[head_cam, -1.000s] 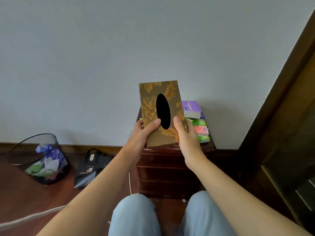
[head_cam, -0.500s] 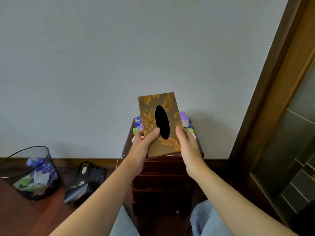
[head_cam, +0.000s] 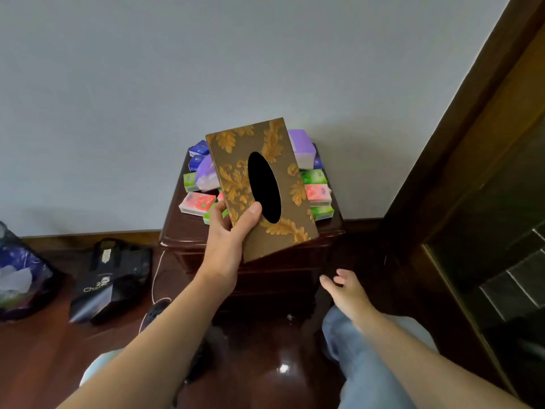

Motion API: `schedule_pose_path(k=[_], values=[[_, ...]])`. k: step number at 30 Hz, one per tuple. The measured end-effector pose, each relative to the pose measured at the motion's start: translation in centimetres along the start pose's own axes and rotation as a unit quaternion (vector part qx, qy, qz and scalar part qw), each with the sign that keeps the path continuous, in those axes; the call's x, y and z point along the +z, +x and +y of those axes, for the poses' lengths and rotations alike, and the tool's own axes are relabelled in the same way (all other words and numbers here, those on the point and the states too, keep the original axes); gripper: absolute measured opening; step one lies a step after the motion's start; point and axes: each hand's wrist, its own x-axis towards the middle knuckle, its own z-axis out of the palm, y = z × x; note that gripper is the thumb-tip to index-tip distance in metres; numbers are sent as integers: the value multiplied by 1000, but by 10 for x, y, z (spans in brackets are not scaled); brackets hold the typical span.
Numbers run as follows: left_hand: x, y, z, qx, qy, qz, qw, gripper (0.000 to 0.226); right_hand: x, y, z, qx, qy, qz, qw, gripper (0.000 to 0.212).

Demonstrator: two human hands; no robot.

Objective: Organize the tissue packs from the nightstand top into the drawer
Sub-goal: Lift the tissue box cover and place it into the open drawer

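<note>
your right hand let go of the tissue box and dropped open toward the drawer, leaving your left hand gripping it above the tissue packs on the nightstand, probably to pull the drawer out.

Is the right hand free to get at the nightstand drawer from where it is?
Probably yes. The right hand is open, holds nothing and sits low beside the drawer fronts with nothing between them. The left hand alone holds the tissue box above.
</note>
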Motion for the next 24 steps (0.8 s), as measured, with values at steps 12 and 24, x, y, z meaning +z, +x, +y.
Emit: schedule_pose_path(k=[12,24], values=[[-8,33,-22,1,11,-18,1000,76,30,97,22,-26,-86,15,996,56],[-8,27,-34,-34,-22,8,999,71,12,96,24,-39,-294,-9,955,50]])
